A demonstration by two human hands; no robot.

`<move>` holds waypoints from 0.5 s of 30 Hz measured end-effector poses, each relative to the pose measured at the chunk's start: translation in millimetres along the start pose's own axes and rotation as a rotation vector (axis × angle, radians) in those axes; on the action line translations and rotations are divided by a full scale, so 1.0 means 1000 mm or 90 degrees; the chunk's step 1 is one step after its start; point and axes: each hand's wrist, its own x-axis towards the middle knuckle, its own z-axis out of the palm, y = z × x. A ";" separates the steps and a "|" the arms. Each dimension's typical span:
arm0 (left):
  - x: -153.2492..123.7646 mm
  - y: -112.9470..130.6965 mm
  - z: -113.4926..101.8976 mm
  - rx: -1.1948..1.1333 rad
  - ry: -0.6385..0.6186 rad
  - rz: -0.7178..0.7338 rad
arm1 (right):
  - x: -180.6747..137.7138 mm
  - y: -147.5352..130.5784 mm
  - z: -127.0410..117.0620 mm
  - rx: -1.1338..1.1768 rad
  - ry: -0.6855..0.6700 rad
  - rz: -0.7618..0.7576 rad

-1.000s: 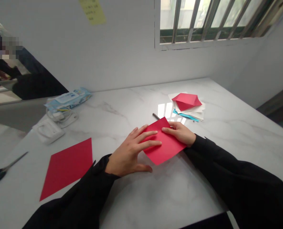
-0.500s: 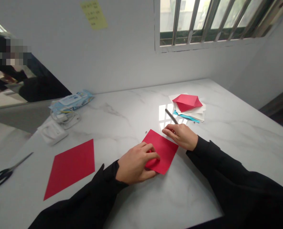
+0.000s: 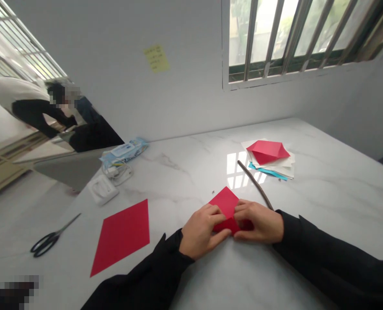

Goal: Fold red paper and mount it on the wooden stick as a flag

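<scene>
White marble worktop [image 3: 185, 172], red paper being folded.
Left hand [image 3: 201, 230] and right hand [image 3: 259, 221] both pinch the small red paper [image 3: 226, 206], already folded small; another red sheet [image 3: 123, 234] lies flat, not folded yet.

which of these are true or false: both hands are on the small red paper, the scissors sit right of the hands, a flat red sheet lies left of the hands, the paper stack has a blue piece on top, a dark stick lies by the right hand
1. Both hands are on the small red paper. True: the left hand and right hand pinch the small red paper together.
2. The scissors sit right of the hands. False: the scissors lie far to the left on the table.
3. A flat red sheet lies left of the hands. True: the flat red sheet lies there untouched.
4. The paper stack has a blue piece on top. False: the paper stack is topped by a folded red piece.
5. A dark stick lies by the right hand. True: the dark stick runs up from it.
</scene>
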 end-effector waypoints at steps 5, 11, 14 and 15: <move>-0.008 -0.004 0.013 -0.122 0.113 -0.032 | -0.012 -0.002 0.000 -0.011 0.051 0.034; -0.017 0.004 0.021 -0.115 0.164 -0.025 | -0.016 -0.013 0.001 -0.025 0.110 0.079; -0.018 0.010 0.023 -0.084 0.169 -0.017 | -0.017 -0.012 0.004 -0.005 0.127 0.110; -0.019 0.011 0.023 -0.085 0.171 -0.018 | -0.017 -0.012 0.004 -0.002 0.122 0.115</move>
